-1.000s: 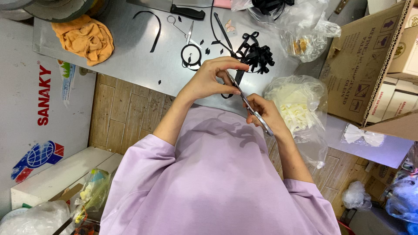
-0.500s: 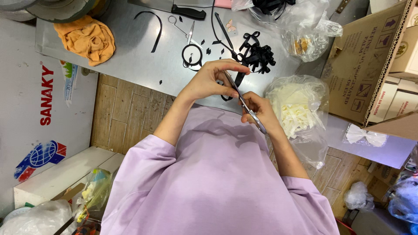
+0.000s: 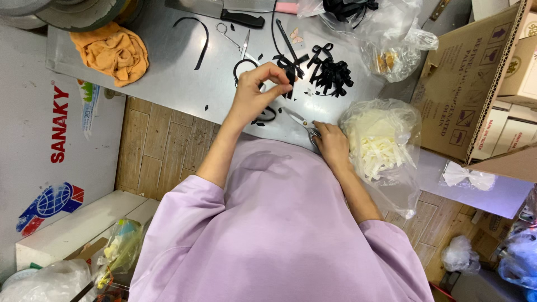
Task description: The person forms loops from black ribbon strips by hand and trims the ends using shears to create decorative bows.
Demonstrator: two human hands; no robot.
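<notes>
Left hand: raised over the grey surface, fingertips pinched shut on a small black ribbon piece, held just beside the pile of black bows.

Right hand: at the near edge of the surface, fingers closed around the handles of scissors; blades pointing up-left toward the left hand, not touching the ribbon.

Clear bag of white ribbon pieces: just right of the right hand, partly overhanging the surface edge.

Black ribbon loop: flat on the surface, behind the left hand.

Second pair of scissors: farther back, lying open.

Black ribbon strip: curved, left of the second scissors.

Orange cloth: crumpled at the far left corner of the surface.

Knife with black handle: at the far edge.

Cardboard box: far right, flap open.

White bow: below the box.

Scattered black offcuts: near the left hand, too small to tell further.
</notes>
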